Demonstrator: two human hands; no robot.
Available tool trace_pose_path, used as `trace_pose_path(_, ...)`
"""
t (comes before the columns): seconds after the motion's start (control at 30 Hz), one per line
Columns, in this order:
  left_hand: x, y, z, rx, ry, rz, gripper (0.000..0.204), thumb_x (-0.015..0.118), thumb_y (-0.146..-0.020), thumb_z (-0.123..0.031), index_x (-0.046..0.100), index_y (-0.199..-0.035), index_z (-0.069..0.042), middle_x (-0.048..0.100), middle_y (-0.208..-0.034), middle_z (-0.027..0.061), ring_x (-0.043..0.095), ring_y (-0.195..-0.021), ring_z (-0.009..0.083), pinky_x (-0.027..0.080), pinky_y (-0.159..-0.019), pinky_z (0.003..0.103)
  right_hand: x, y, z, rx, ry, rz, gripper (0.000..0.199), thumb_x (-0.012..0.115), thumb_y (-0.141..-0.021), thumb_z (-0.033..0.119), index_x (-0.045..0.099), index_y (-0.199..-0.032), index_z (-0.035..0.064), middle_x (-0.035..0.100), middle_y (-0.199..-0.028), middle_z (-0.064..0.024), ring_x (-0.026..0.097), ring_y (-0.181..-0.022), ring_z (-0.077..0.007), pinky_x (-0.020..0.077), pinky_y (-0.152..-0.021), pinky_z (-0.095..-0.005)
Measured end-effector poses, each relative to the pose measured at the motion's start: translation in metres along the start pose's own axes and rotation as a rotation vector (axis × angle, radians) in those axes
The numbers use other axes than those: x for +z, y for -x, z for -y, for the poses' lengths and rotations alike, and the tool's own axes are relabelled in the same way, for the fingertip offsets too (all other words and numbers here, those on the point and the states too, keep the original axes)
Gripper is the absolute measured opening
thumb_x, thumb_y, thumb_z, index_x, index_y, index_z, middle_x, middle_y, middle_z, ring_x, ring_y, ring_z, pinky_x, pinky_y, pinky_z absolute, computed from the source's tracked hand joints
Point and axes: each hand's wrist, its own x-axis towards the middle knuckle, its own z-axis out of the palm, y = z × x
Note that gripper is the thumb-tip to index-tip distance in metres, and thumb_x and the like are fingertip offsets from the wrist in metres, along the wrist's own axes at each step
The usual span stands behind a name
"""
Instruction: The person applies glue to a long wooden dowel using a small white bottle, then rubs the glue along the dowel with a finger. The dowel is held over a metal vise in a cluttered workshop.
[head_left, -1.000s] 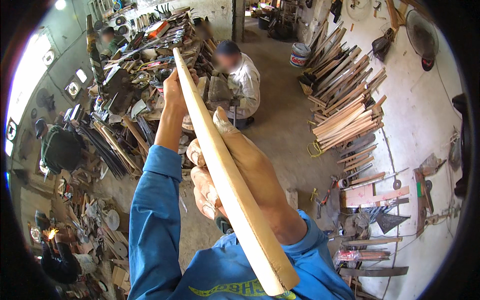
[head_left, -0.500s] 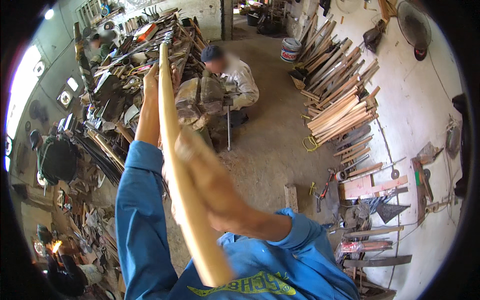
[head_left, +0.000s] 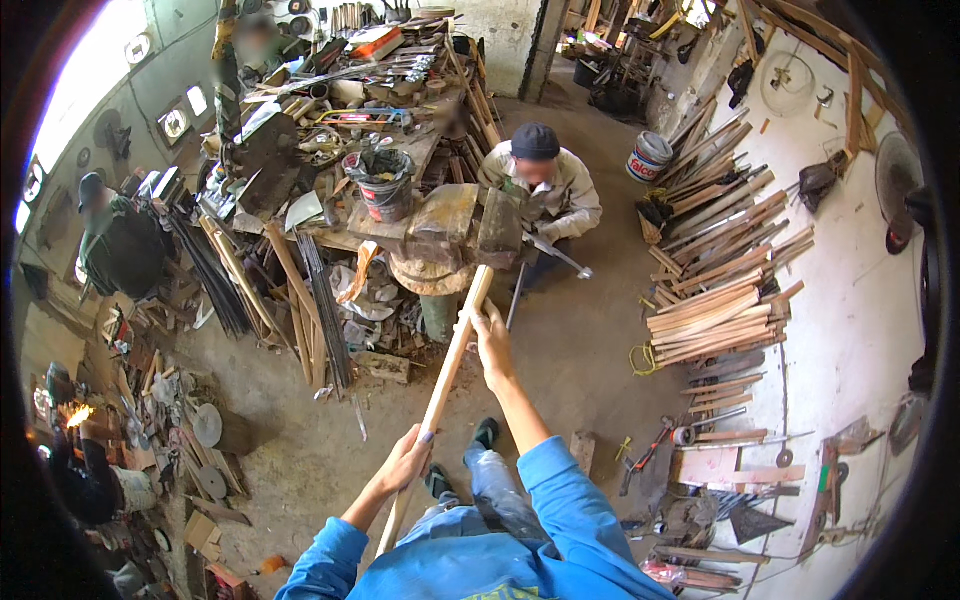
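Observation:
A long pale wooden pole (head_left: 446,382) slants up in front of me, its far end pointing at the bench and its near end passing down beside my blue sleeve. My left hand (head_left: 405,460) is closed around its lower half. Higher up, near the far end, my right hand (head_left: 493,346) grips the same pole from the right side. Just past the pole's tip stands a big metal vise (head_left: 443,222) on a thick block. Behind that vise a crouching person (head_left: 545,190) in a cap and light jacket holds a grey metal tool.
A cluttered workbench (head_left: 345,150) carries a black bucket (head_left: 383,188) and many tools. Bundled wooden sticks (head_left: 710,322) lean along the right wall, with a paint pail (head_left: 649,157) beyond. On the left are another person (head_left: 120,245), scrap on the floor and a small flame (head_left: 78,414).
The pole has swung from upright close before me to lower and farther out, its tip now by the vise. My left hand has come back toward me; my right hand has moved forward.

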Motion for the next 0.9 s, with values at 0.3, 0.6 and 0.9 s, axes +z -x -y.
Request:
trace_pose_path(0.3,-0.040,-0.151,-0.089,0.068,-0.136,-0.174,0.044,0.055,-0.104,-0.032,0.057,-0.133,0.000,0.065,-0.105,0.0067,0.058,-0.096,0.0131,0.048,-0.088,0.031,0.011,-0.114,0.009,0.156,-0.111,0.154,0.031,0.064,-0.098,0.027,0.061,-0.113,-0.0002,0.070,-0.096,-0.0090,0.068,-0.087,-0.0160,0.0558,-0.078,-0.0310)
trace_pose_path(0.6,-0.051,-0.230,-0.157,-0.322,-0.094,-0.147,0.040,0.071,-0.097,-0.028,0.066,-0.121,0.004,0.074,-0.099,0.0099,0.065,-0.090,0.0121,0.055,-0.081,0.031,0.002,-0.129,0.031,0.432,-0.236,0.239,0.034,0.066,-0.096,0.010,0.053,-0.126,-0.0020,0.066,-0.107,-0.0082,0.063,-0.099,-0.0125,0.0523,-0.086,-0.0281)
trace_pose_path(0.9,-0.017,-0.250,-0.166,-0.301,-0.406,-0.235,0.043,0.056,-0.101,-0.032,0.060,-0.124,0.004,0.070,-0.090,0.0234,0.070,-0.081,0.0331,0.052,-0.073,0.041,-0.011,-0.136,0.027,0.514,-0.288,0.157,0.041,0.065,-0.098,0.011,0.050,-0.133,-0.0060,0.068,-0.116,-0.0132,0.065,-0.108,-0.0156,0.0516,-0.093,-0.0279)
